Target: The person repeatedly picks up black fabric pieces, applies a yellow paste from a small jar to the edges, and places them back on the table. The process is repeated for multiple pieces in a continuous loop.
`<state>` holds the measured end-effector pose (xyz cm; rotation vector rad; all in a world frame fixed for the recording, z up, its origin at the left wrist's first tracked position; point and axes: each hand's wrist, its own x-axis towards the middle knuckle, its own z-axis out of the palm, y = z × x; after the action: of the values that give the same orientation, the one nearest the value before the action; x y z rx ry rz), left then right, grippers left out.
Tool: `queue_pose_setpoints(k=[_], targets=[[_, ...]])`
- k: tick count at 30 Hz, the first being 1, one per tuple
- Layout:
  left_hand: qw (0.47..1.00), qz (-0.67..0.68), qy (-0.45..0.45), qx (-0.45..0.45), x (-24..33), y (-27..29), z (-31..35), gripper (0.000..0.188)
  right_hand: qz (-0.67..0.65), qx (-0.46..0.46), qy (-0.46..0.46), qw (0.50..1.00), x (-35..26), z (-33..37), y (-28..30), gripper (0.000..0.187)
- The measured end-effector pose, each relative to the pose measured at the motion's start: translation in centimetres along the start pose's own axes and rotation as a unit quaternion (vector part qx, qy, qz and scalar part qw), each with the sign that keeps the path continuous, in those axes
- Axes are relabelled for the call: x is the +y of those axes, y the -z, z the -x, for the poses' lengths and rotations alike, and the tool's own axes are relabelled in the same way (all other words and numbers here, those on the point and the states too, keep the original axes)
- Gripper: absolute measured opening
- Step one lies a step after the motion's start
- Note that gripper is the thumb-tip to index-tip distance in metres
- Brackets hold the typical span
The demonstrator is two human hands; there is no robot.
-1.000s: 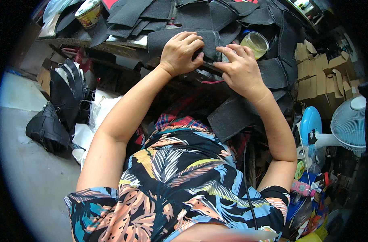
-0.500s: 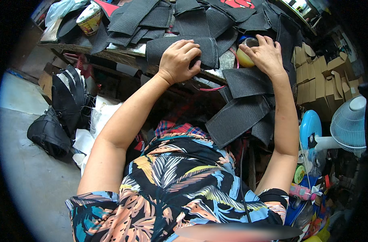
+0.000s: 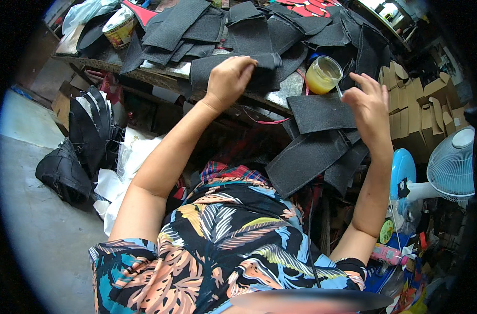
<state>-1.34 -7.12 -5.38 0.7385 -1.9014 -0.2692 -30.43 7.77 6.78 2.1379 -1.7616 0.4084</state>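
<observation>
My left hand [image 3: 230, 78] is closed on the far edge of a black fabric piece [image 3: 204, 70], lifting its right end, which looks blurred. That piece lies along the front edge of the worktable. At the right, my right hand [image 3: 366, 99] is raised beside an open clear jar [image 3: 324, 75] of yellowish liquid, probably glue. Its thumb and index finger pinch a thin pale stick [image 3: 339, 91] close to the jar's side; the other fingers are loosely bent. Between my hands and body, more black pieces [image 3: 322, 111] hang overlapping off the table edge.
Stacks of black pieces [image 3: 175, 26] cover the worktable [image 3: 165, 78], with red cut pieces [image 3: 306, 8] behind them. A patterned tub [image 3: 119, 32] stands at the far left. Cardboard boxes [image 3: 413, 104] and a fan [image 3: 452, 165] are at the right. Black bundles [image 3: 66, 175] sit on the floor at left.
My right hand has come off the jar's top and moved right and nearer, now with a thin stick in its fingers. My left hand has gone from resting on the black piece to pinching its edge.
</observation>
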Motion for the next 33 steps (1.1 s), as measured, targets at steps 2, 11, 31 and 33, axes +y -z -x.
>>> queue_pose_setpoints(k=[2,11,31,33], targets=[[0.993,0.064,0.091,0.041,0.1,0.9,-1.4,0.013,-0.052,0.065,0.014,0.996,-0.4,0.7,2.0,0.073],[0.961,-0.066,-0.082,0.256,7.0,11.6,-5.8,0.015,-0.28,0.173,-0.009,0.944,-5.5,3.7,3.4,0.091],[0.791,0.475,0.307,-0.235,11.1,6.1,2.6,0.037,-0.712,0.119,-0.15,0.675,-12.3,4.6,-3.8,0.102],[0.805,0.426,0.319,-0.261,10.9,5.9,2.6,0.032,-0.675,0.075,-0.122,0.723,-12.2,4.9,-3.8,0.103]])
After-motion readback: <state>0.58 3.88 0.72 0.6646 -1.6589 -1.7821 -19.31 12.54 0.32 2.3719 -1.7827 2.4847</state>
